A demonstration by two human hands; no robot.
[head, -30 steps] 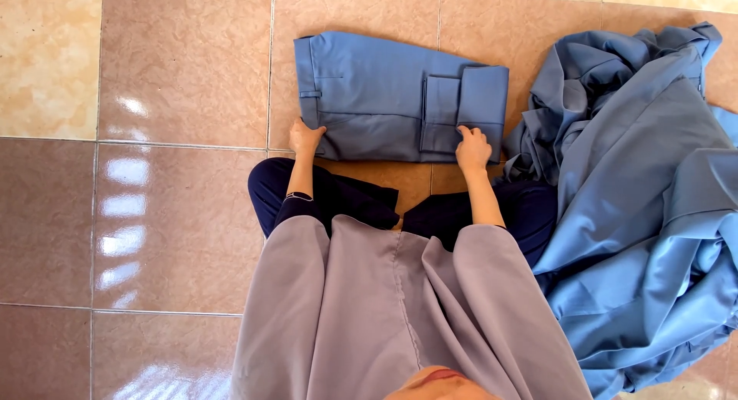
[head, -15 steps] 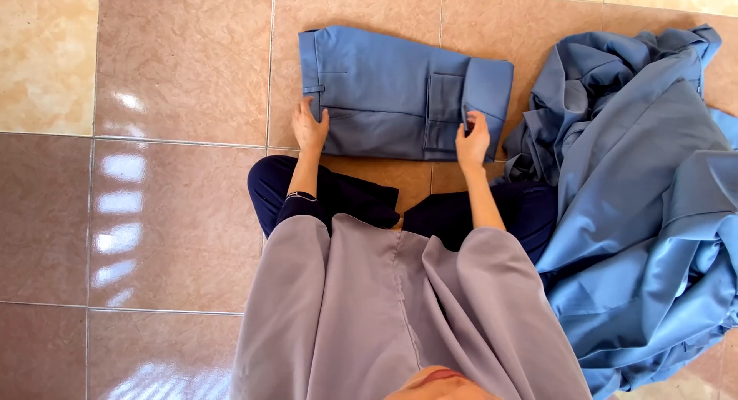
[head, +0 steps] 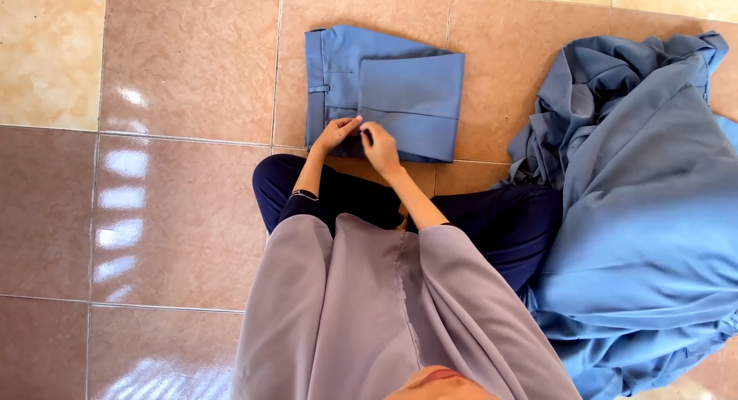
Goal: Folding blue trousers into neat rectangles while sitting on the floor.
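On the tiled floor [head: 192,185], just ahead of my crossed legs in dark trousers [head: 492,223], I see a folded blue garment [head: 407,92] lying flat as a neat rectangle. Its waistband with a belt loop runs along the left side, and it sits across a grout line between the brown tiles. My left hand [head: 336,133] rests on the garment's near edge, fingers curled and pinching a bit of the fabric there. My right hand [head: 380,144] is just beside it, touching the left, its fingers pressed together on the same near edge; both hands meet at about the middle of that edge. A thin band shows on my left wrist. My grey robe [head: 369,308] fills the lower middle of the view. To my right, a large loose heap of blue cloth [head: 638,215] lies crumpled on the floor, reaching from the far right corner down to the near edge and touching my right knee. It lies near the folded garment but apart from it.
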